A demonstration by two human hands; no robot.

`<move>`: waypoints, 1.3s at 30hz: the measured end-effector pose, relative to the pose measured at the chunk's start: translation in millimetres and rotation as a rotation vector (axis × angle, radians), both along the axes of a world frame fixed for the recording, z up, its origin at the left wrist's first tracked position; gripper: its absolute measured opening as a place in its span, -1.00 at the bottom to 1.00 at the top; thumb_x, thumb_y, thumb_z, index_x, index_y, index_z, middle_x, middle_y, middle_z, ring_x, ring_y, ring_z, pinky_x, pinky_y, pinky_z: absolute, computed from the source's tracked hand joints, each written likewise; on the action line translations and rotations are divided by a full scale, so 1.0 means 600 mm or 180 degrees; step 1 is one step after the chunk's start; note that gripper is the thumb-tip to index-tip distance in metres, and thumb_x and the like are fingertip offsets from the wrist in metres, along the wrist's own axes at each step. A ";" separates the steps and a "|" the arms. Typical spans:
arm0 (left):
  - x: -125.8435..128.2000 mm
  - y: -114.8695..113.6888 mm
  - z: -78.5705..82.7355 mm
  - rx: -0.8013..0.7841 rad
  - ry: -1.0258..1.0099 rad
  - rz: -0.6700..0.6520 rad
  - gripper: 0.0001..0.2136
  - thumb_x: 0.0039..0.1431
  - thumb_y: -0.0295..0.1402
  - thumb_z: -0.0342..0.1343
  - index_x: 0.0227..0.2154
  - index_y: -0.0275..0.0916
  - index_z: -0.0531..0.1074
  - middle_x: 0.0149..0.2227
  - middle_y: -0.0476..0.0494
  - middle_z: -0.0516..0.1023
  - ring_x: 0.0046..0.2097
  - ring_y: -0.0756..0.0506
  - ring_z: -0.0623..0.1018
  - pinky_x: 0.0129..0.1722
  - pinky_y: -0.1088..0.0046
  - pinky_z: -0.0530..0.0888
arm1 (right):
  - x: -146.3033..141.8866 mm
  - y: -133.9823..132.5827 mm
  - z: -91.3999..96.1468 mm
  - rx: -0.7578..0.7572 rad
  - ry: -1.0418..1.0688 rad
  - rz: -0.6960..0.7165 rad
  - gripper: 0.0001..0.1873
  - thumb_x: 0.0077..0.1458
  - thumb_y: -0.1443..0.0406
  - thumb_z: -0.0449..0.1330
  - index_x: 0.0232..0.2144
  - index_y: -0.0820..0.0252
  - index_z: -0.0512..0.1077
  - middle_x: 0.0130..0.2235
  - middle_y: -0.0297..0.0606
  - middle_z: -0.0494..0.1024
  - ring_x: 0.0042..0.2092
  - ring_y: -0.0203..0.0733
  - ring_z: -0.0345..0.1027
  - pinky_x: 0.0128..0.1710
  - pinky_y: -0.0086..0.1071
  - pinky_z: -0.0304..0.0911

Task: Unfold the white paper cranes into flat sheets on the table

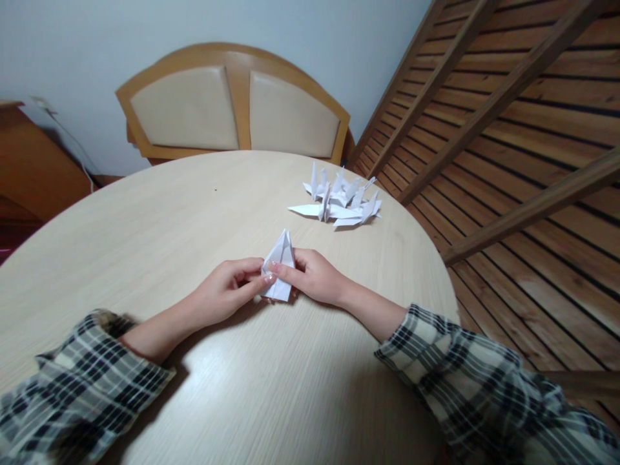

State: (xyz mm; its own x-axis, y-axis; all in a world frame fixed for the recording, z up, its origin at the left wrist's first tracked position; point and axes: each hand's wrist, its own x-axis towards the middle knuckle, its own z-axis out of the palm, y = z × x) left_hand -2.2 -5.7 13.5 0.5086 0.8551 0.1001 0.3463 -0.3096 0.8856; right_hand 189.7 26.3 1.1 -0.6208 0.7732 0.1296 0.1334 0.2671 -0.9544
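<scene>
A small piece of folded white paper (281, 284) is held just above the tabletop, its narrow tip pointing away from me. My left hand (230, 287) pinches its left edge, thumb on the front face. From the right, my right hand (314, 274) grips it too, with the thumb laid across the front and the fingers behind, mostly hidden. Beyond my right hand, several white paper cranes (339, 203) stand crowded together on the table.
The round, pale wooden table (169, 213) fills most of the view. Behind it is a wooden headboard (245, 74) with cream panels. A slatted wooden wall (523, 129) rises on the right. Brown furniture (41, 165) and a cable stand at the left.
</scene>
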 end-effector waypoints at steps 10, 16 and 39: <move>0.002 -0.003 0.003 -0.0010 0.0073 -0.0042 -0.70 0.25 -0.17 0.00 -0.40 -0.30 0.45 -0.50 -0.02 0.43 -0.46 0.01 0.38 -0.48 0.55 0.34 | -0.003 -0.006 0.005 0.0013 0.0116 -0.0027 -0.56 0.17 -0.01 0.10 -0.51 0.24 0.36 -0.51 -0.37 0.33 -0.46 -0.35 0.17 -0.46 -0.45 0.13; 0.000 -0.002 0.000 -0.0005 0.0096 -0.0038 -0.71 0.25 -0.16 0.00 -0.37 -0.29 0.46 -0.48 -0.02 0.44 -0.44 0.01 0.39 -0.46 0.54 0.36 | -0.001 -0.006 0.004 0.0165 0.0057 -0.0065 -0.55 0.18 -0.01 0.09 -0.50 0.24 0.38 -0.50 -0.36 0.33 -0.45 -0.34 0.18 -0.46 -0.45 0.12; 0.002 -0.004 0.004 -0.0253 0.0036 -0.0058 -0.71 0.20 -0.16 0.05 -0.50 -0.27 0.37 -0.56 0.03 0.36 -0.49 0.03 0.35 -0.53 0.57 0.29 | -0.003 -0.001 0.007 0.0422 0.0110 -0.0561 -0.50 0.17 -0.07 0.08 -0.56 0.20 0.29 -0.52 -0.39 0.29 -0.46 -0.35 0.13 -0.46 -0.42 0.05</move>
State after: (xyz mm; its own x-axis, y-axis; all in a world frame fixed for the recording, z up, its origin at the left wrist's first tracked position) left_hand -0.9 -7.8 15.9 0.5248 0.8508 0.0265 0.3513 -0.2448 0.9037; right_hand 187.9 25.9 5.2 -0.4709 0.8441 0.2562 0.1569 0.3660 -0.9173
